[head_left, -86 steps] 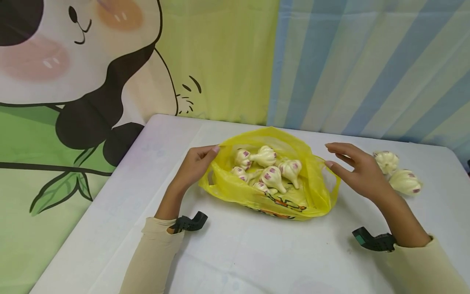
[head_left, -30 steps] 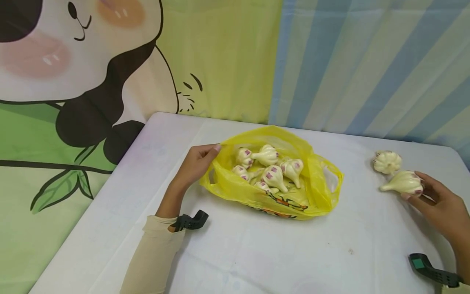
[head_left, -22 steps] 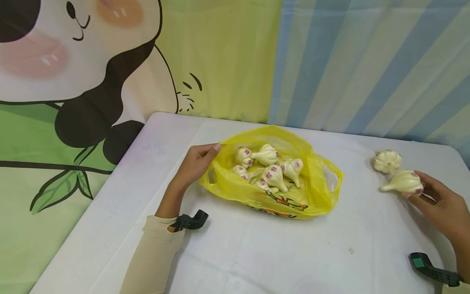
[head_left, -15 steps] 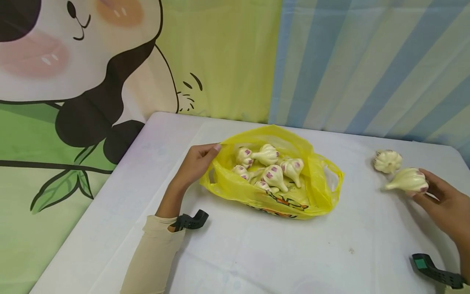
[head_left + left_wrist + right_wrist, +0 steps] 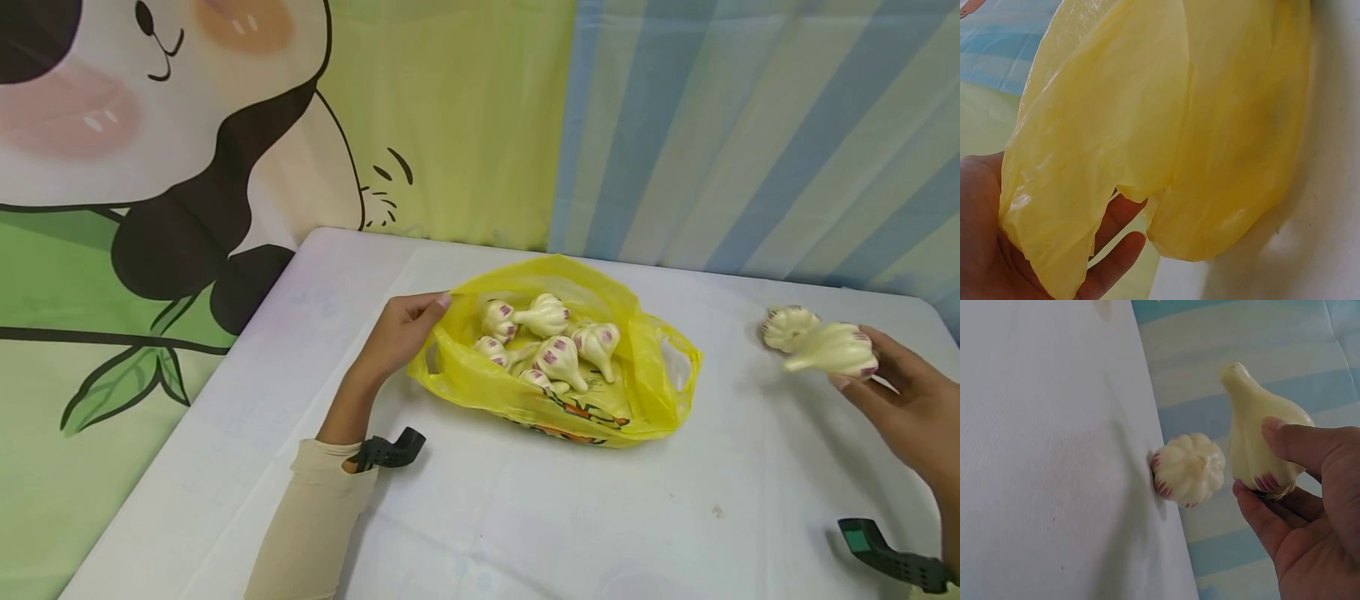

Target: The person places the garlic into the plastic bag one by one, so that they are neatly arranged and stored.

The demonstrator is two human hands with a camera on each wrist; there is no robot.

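My left hand (image 5: 401, 333) pinches the left edge of a yellow plastic bag (image 5: 667, 400) by its handle. The bag's mouth gapes upward, and several white garlic bulbs with purple marks lie inside, one of them a garlic bulb (image 5: 557, 358) near the middle. At the right, my right hand (image 5: 911, 400) grips another garlic bulb (image 5: 1266, 431) between thumb and fingers, its stem pointing left, lifted above the table. Behind it a second loose garlic bulb (image 5: 1191, 469) rests on the table, partly covered by the held one in the head view.
A white-covered table (image 5: 585, 517) carries everything. Along its back edge hangs a curtain (image 5: 465, 125) with a panda print on the left and blue stripes on the right. The bag's free right handle (image 5: 686, 367) stands out toward the loose bulb.
My right hand left the bag's right handle, moved right, took hold of a garlic bulb and raised it off the table. My left hand has stayed at the bag's edge.
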